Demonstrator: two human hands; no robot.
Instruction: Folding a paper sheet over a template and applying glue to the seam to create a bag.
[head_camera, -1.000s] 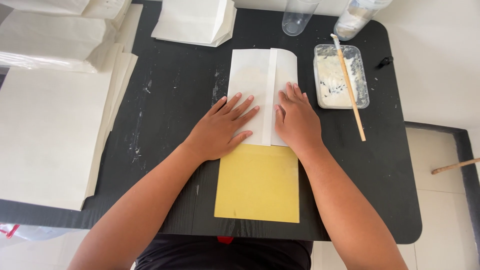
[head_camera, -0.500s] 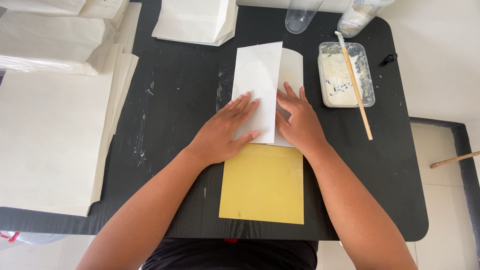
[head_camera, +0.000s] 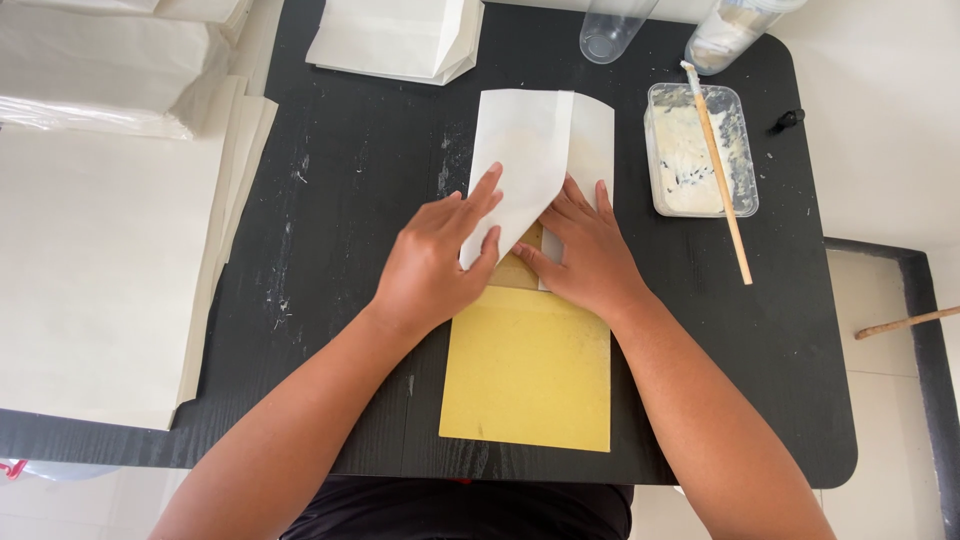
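A folded white paper sheet lies on the black table, partly over a yellow card that reaches toward me. My left hand pinches the sheet's lower left corner and lifts it, folding it inward so a strip of yellow shows beneath. My right hand presses flat on the sheet's lower right part, fingers spread toward the fold.
A clear tray of white paste with a wooden stick across it sits at the right. Two clear cups stand at the far edge beside finished white paper bags. Stacked white sheets cover the left side.
The left hand went from lying flat on the paper to gripping its lower left corner and lifting it inward. The right hand stayed pressed on the paper.
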